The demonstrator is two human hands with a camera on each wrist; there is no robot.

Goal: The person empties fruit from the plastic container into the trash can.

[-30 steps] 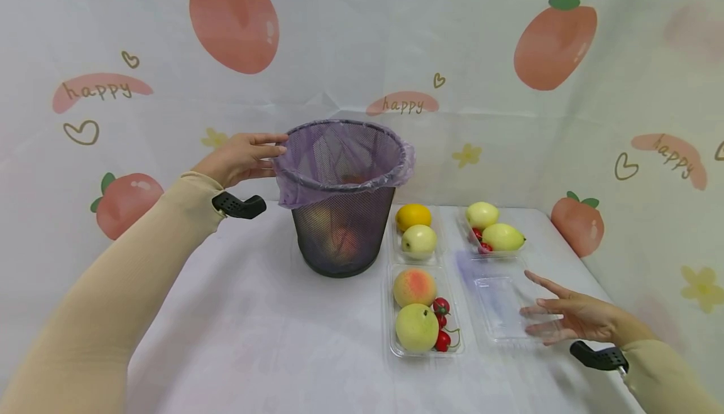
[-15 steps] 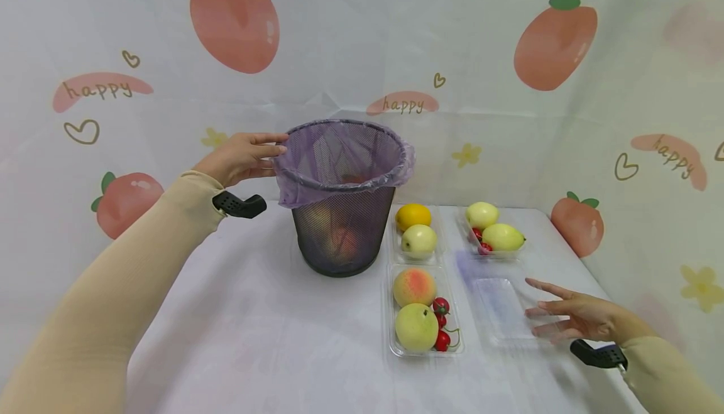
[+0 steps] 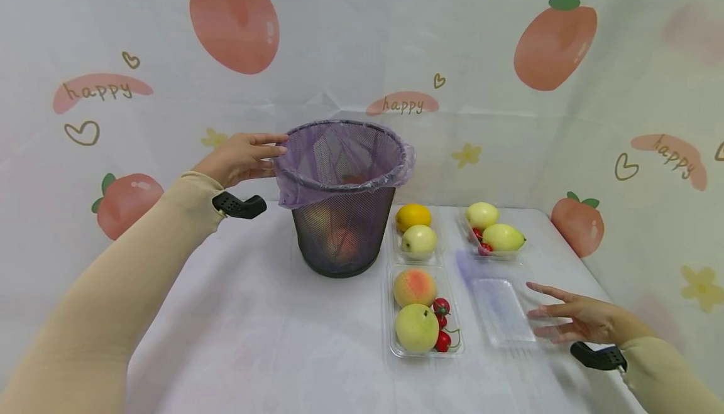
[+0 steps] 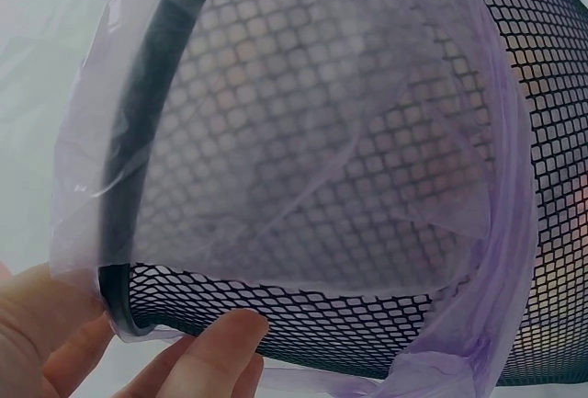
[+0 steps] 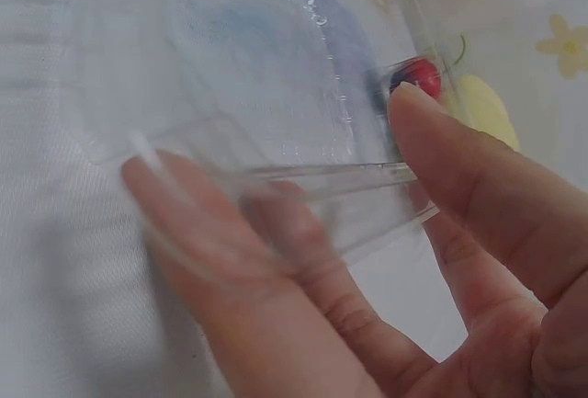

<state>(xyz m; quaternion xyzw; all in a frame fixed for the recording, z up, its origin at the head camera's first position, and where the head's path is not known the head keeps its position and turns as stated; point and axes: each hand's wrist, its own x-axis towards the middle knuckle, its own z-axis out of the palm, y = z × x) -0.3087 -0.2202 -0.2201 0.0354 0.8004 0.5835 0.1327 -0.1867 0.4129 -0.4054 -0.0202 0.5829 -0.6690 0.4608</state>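
My left hand (image 3: pixel 243 156) is at the left rim of a black mesh wastebasket (image 3: pixel 351 238), which has a purple bag folded over its rim. In the left wrist view, the fingers (image 4: pixel 220 347) lie on either side of the bag-covered rim. Off to the right, my right hand (image 3: pixel 588 320) holds the near right side of a clear plastic fruit container (image 3: pixel 503 316). Seen from the right wrist, the thumb (image 5: pixel 459 159) is by its edge, and other fingers show through the clear plastic. Blurred round fruit shows through the basket's mesh.
A clear tray (image 3: pixel 396 345) holds a peach, a pale green fruit and red cherries. Behind it, another tray carries an orange-yellow fruit (image 3: pixel 413 218) and a pale one (image 3: pixel 419 240). At the back right stands a container with yellow-green fruit (image 3: pixel 503 237) and cherries. A printed curtain hangs behind.
The clear container in my right hand has shifted and tilted slightly, its flat bottom now showing more plainly. My right fingers have lowered a little. My left hand and the basket stay put.
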